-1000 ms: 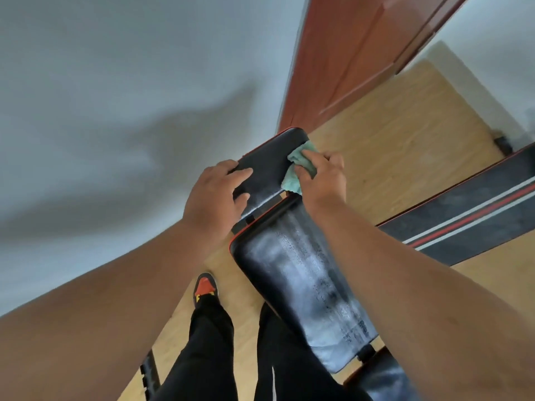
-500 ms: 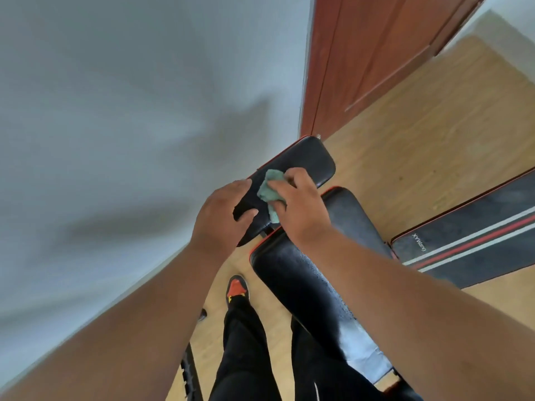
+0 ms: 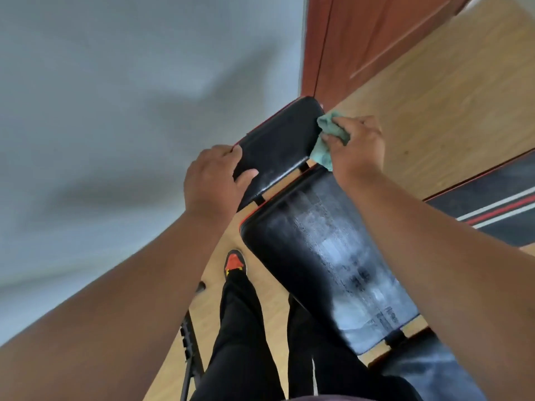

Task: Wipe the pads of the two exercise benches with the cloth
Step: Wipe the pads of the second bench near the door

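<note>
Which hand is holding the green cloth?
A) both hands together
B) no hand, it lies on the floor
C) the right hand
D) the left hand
C: the right hand pinches the green cloth at the edge of the small black pad, while the left hand grips that pad's other side.

I see what looks like a home room: wood floor [image 3: 428, 91], brown door [image 3: 364, 33], padded exercise bench [image 3: 324, 256]

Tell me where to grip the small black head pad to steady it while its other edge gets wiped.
Grip the small black head pad at its near-left corner, coming from the left, as the left hand does. The right hand works the green cloth along the right edge, so the left stays free.
</note>
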